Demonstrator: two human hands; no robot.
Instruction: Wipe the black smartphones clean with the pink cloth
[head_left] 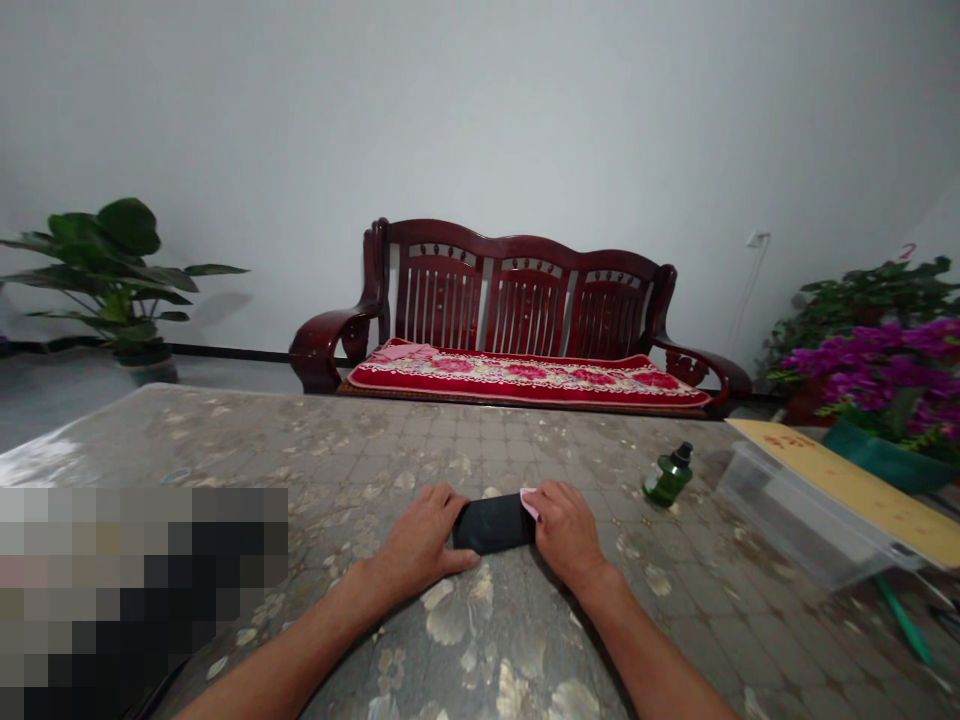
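A dark, flat smartphone (493, 524) lies on the patterned tablecloth (450, 610) in front of me. Around its left end, my left hand (424, 532) grips it, thumb at the near edge and fingers at the far edge. At the right end, my right hand (562, 525) has its fingers bent over a small pale pink cloth (529, 500) and presses it against the phone. Most of the cloth is hidden under those fingers. A green pump bottle (666, 478) stands to the right of my right hand.
A clear plastic box (806, 520) with a yellow board (855, 490) on top stands at the right, near purple flowers (885, 370). Beyond the table is a wooden bench (525, 300) with a red cover. A potted plant (124, 280) stands far left. The lower left is pixelated.
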